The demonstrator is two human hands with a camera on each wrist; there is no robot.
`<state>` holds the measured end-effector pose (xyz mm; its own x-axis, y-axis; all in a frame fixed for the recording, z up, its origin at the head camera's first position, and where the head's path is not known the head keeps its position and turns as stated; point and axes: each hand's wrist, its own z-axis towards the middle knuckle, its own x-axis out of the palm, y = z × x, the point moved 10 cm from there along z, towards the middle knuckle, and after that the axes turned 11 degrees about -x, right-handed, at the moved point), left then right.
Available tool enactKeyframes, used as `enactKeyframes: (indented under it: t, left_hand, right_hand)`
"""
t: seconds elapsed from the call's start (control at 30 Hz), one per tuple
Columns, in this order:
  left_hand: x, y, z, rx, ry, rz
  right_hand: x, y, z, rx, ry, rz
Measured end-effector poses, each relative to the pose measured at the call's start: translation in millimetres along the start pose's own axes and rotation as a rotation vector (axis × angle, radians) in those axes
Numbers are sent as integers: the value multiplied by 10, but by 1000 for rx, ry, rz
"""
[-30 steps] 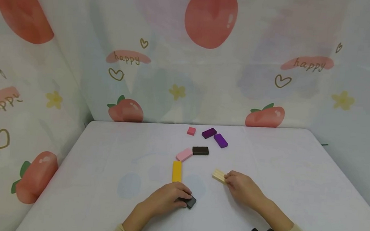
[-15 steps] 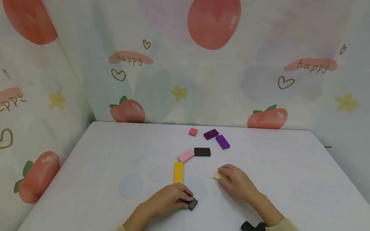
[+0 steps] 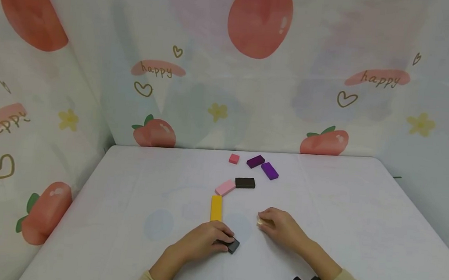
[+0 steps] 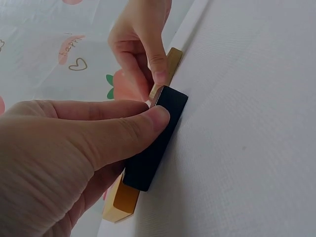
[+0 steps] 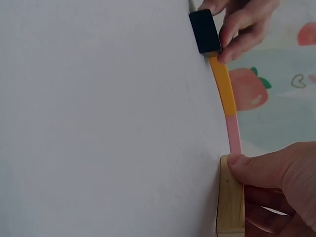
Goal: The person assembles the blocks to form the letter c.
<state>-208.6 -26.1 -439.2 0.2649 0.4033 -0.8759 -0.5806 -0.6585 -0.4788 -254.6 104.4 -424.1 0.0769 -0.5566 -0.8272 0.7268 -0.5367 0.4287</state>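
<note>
My left hand (image 3: 202, 240) pinches a dark grey block (image 3: 233, 246) between thumb and fingers, low over the white table. In the left wrist view, the black-looking block (image 4: 157, 143) overlaps the end of the yellow block (image 4: 123, 200). The yellow block (image 3: 216, 207) lies lengthwise just beyond those fingers. To the right, my right hand (image 3: 285, 229) grips a pale wooden block (image 3: 260, 221), mostly hidden by the fingers in the head view. The right wrist view shows that wooden block (image 5: 230, 200) standing on its narrow side, thumb on its near face.
A pink block (image 3: 225, 187) meets the yellow block's far end, and a dark brown block (image 3: 245, 183) adjoins it. Farther back lie a small coral block (image 3: 234, 159) and two purple blocks (image 3: 270, 171). Patterned cloth walls (image 3: 266, 108) stand behind the table (image 3: 123, 220).
The right hand has turned the wooden block and shifted slightly left, its fingers now covering most of it. The left hand stays in place on the dark grey block.
</note>
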Motion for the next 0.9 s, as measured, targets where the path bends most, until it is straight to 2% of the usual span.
enactKeyframes:
  t: [0.2,0.4,0.7,0.9]
  left_hand:
    - [0,4,4,5,-5,3]
    - [22,8,-3,8,1,-14]
    - [11,13,3,0,-2,-11]
    - [1,7,-2,8,-6,-10]
  right_hand:
    - [108,74,-34,37,72,24]
    - [185,216,-66,3,113,46]
    - [229,349,-93,-40,112,83]
    - [241,501,-120,-100,102,99]
